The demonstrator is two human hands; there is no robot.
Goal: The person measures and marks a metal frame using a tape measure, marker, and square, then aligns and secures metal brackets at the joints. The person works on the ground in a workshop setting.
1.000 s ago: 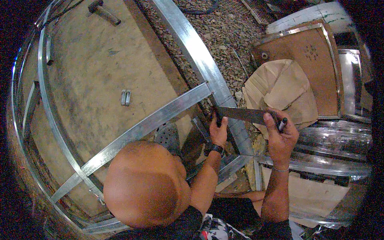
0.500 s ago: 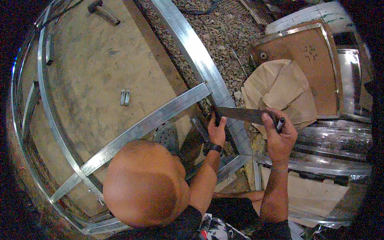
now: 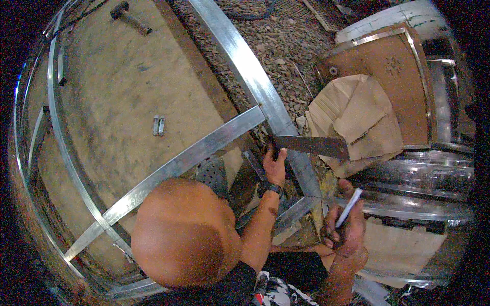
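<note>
My left hand (image 3: 274,168), with a dark watch on its wrist, is closed on the dark end of a try square. The square's flat dark blade (image 3: 314,146) crosses a galvanized metal tube (image 3: 250,71) and sticks out to the right. Thin dark lines run across the tube nearer to me. Lower right, apart from the blade, my right hand (image 3: 349,224) holds a white marker (image 3: 349,208) in curled fingers. Small details of the blade are too blurred to read.
A crossbar (image 3: 184,160) joins the tube at left. A hammer (image 3: 130,18) and two small metal pieces (image 3: 158,125) lie on the concrete. Folded cardboard (image 3: 357,115), a framed brown panel (image 3: 408,92) and shiny metal sheets (image 3: 423,176) are at right. My bent knee (image 3: 186,232) is below.
My right hand has moved off the blade's right end, down toward me, and turned, so the white marker shows more. My left hand and the try square have stayed almost in place.
</note>
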